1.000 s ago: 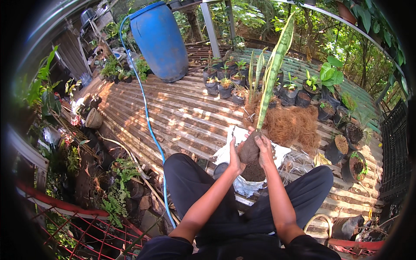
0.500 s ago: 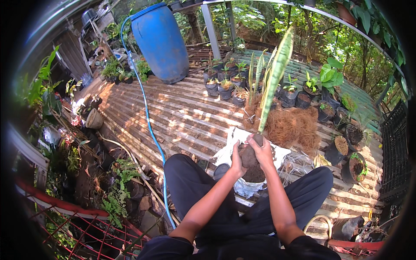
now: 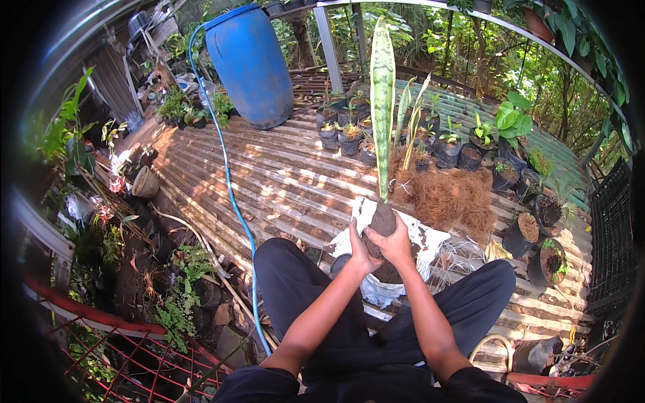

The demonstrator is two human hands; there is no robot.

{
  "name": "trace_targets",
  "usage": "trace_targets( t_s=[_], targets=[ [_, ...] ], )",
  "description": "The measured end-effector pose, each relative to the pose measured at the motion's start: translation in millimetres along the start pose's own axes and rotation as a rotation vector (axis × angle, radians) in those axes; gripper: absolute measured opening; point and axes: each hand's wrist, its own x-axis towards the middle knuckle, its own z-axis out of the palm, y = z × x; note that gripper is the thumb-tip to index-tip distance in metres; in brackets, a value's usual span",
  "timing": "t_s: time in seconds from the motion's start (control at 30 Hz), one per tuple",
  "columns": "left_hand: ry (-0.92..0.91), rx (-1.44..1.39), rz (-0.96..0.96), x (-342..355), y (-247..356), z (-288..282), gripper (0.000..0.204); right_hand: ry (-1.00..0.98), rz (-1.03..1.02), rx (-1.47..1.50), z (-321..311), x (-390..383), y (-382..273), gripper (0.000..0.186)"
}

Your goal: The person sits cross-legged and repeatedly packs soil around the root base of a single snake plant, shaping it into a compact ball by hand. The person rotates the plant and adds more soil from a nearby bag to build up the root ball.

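Observation:
Between my two hands is a ball of dark soil point(image 3: 383, 220) with a tall snake plant leaf point(image 3: 382, 101) rising upright from it. My left hand point(image 3: 361, 247) cups the ball's left side, fingers wrapped round it. My right hand point(image 3: 396, 242) presses on its right side, the thumb lying across the front. Just below, a white sack point(image 3: 430, 240) with loose dark soil point(image 3: 390, 274) inside lies open between my knees. Part of a dark pot point(image 3: 340, 264) shows beside my left knee. The underside of the soil ball is hidden by my hands.
Brown coconut fibre point(image 3: 450, 201) is heaped beyond the sack, with pale stringy strips point(image 3: 460, 258) to its right. Several potted plants point(image 3: 449, 149) line the far and right sides. A blue barrel point(image 3: 248, 67) stands far left; a blue hose point(image 3: 232, 191) crosses the corrugated sheet point(image 3: 195, 161).
The snake plant leaf has swung from leaning right to nearly upright, shifting left. My hands have turned the soil ball and moved slightly left with it, still gripping it.

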Motion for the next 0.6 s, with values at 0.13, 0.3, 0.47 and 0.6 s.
trace_targets(
  t_s=[0.13, 0.3, 0.47, 0.6],
  targets=[
    [-0.053, -0.080, 0.039, 5.8, 2.8, -6.9, 0.097, -0.024, -0.058, -0.030, -0.5, -1.3, 0.7, 0.077],
    [-0.034, -0.059, 0.043, 1.7, 8.6, -10.3, 0.107, -0.188, -0.110, -0.009, -9.0, 1.6, 5.5, 0.101],
    [-0.122, -0.092, 0.069, -0.6, 9.1, -5.6, 0.109, -0.115, -0.086, -0.018, -6.6, 0.6, 5.4, 0.101],
    [-0.002, -0.106, -0.015, -2.2, 11.5, -4.1, 0.106, -0.162, -0.205, -0.145, -12.9, -2.9, -1.1, 0.097]
  ],
)
